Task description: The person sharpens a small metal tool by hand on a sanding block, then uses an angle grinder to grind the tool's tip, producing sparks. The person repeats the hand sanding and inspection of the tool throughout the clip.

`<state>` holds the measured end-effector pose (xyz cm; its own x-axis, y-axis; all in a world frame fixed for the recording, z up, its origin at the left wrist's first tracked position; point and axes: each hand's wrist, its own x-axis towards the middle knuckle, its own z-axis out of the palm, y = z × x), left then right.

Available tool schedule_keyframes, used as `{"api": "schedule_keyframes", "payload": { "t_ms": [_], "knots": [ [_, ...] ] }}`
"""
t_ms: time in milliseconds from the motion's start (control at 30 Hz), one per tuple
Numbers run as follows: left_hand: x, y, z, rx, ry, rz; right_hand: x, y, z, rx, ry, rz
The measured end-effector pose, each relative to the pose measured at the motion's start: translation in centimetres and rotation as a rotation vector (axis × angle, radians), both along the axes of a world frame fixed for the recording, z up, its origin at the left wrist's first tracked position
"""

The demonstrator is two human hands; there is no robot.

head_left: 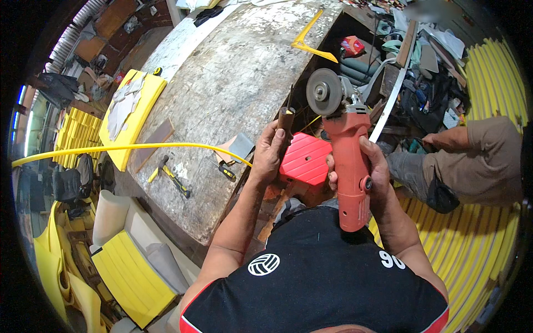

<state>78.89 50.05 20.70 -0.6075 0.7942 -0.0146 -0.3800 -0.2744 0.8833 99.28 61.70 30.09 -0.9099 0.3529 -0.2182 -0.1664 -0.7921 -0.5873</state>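
1. Head view: the right hand point(376, 161) is wrapped around the body of a red angle grinder point(348, 158), whose long axis points away from the torso, disc end farthest.
2. Left of it, the left hand point(269, 150) grasps a brown-handled tool point(285, 119), which points much the same way, roughly parallel to the grinder.
3. The grinder's disc point(325, 91) lies just right of the tool's thin dark shaft point(290, 97), apart from it in this view; their difference in depth is hard to judge.
4. The handle's lower part is hidden in the left fist, the shaft's tip is hard to make out, and I cannot tell whether the disc spins.
5. Beyond, the grinder partly covers a red stool point(305, 158); a worn tabletop point(222, 100) spreads leftward.
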Motion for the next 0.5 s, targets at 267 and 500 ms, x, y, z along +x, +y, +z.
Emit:
{"api": "schedule_keyframes", "payload": {
  "t_ms": [267,500],
  "knots": [
    [-0.4,-0.5,-0.1,0.002,0.073,0.007,-0.8,-0.6,-0.1,0.016,0.01,-0.013],
    [-0.8,-0.8,-0.4,-0.008,0.109,-0.005,-1.0,-1.0,0.2,0.022,-0.001,-0.008]
  ]
}}
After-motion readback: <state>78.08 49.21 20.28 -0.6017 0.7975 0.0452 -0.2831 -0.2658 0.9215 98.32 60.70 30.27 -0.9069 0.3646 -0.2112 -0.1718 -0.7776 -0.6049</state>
